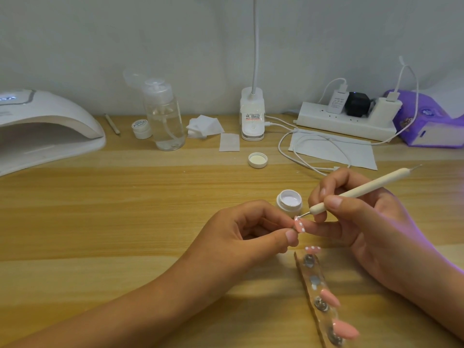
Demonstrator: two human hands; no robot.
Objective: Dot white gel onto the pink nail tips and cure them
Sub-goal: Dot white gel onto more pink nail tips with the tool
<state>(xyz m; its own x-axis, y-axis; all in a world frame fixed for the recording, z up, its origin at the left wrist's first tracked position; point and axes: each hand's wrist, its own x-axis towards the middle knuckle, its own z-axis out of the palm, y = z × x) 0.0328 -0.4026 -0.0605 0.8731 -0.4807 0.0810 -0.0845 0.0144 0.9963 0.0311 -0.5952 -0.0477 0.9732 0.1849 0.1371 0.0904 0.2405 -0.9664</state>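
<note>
Left hand [241,234] is pinching a small glossy pink nail tip [123,226], with white dots running along its edge, low over the pale wood-grain tabletop [125,222]. Right hand [364,219] is gripping a slim cream dotting pen [364,190], its metal point touching the tip. A round open white gel pot [289,202] is sitting just behind. A smooth white domed curing lamp [45,121] is standing far left against a plain grey wall [125,33].

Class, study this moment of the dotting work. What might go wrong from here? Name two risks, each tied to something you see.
The thumb of the left hand lies beside the white dots on the pinched nail tip, so it may smear them.
The open gel jar stands behind the right hand with the dotting tool; a careless move might tip it.
</note>
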